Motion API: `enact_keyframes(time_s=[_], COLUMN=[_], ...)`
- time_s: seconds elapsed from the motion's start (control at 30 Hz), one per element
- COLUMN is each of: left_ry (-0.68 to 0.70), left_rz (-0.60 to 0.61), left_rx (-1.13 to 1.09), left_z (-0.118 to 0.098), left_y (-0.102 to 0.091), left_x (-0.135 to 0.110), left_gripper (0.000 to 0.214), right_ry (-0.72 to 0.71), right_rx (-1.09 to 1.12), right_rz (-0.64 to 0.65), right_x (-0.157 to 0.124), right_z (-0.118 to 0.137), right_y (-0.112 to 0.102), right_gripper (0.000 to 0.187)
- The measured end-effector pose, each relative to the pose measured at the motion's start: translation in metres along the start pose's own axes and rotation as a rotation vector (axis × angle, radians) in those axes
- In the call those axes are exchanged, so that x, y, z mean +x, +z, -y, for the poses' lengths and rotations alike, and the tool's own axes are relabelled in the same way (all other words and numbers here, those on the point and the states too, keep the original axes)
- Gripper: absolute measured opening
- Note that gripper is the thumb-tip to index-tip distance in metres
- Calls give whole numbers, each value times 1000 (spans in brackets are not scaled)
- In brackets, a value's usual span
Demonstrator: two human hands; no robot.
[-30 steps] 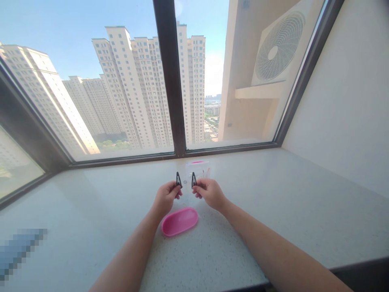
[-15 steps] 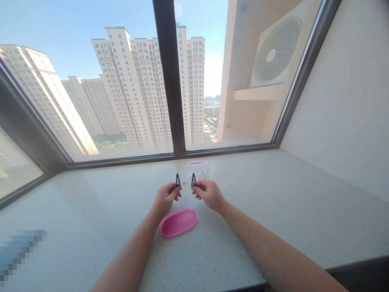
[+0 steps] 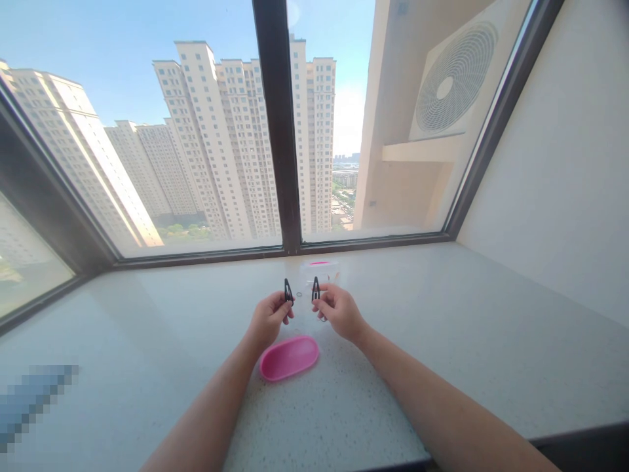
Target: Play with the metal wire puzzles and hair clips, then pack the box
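Between the fingertips of my left hand [image 3: 270, 316] a black snap hair clip [image 3: 287, 290] is pinched, its narrow end pointing up. My right hand [image 3: 340, 312] grips a second black snap hair clip [image 3: 316, 289] the same way, a small gap to the right. On the sill between the hands lies a small dark ring [image 3: 299, 294]. Behind my right hand is a clear plastic bag [image 3: 332, 270] with a pink edge; its contents are partly hidden. Nearer to me, below the hands, sits a pink oval tray [image 3: 293, 357].
The pale speckled windowsill [image 3: 162, 367] runs up to a dark window frame [image 3: 221, 255]. A white wall [image 3: 555, 177] closes the right side. At the lower left is a pixelated, blurred patch [image 3: 34, 403]. The sill's front edge shows dark at lower right.
The view has shifted slightly. The clip in my right hand has turned a little and moved slightly up and right; my left hand has stayed almost still.
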State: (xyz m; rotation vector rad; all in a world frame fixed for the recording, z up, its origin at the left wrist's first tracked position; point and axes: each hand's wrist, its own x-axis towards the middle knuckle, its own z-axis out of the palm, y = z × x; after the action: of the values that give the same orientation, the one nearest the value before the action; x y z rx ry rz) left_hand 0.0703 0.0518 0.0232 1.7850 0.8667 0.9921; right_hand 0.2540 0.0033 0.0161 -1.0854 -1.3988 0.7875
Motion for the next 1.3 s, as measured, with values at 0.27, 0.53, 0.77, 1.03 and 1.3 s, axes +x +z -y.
enact_keyframes(time_s=[0.27,0.53,0.77,1.03,1.3], left_ry=[-12,13,25,34,41], left_rz=[32,56,31,30,15], left_rx=[-41,-11,1,-19,10], left_z=[5,7,7,7,3], left_y=[1,3,1,1,1], left_x=[1,0,-1,-2,-2], left_gripper=[15,12,12,14,17], right_ry=[-18,0,21,13,4], right_rx=[4,12,43,37,27], right_rz=[1,10,50,76,83], right_x=[-1,-1,-1,-1,-1], right_z=[4,5,4,3,0], right_y=[1,-1,1,2,4], right_gripper=[20,18,18,17,19])
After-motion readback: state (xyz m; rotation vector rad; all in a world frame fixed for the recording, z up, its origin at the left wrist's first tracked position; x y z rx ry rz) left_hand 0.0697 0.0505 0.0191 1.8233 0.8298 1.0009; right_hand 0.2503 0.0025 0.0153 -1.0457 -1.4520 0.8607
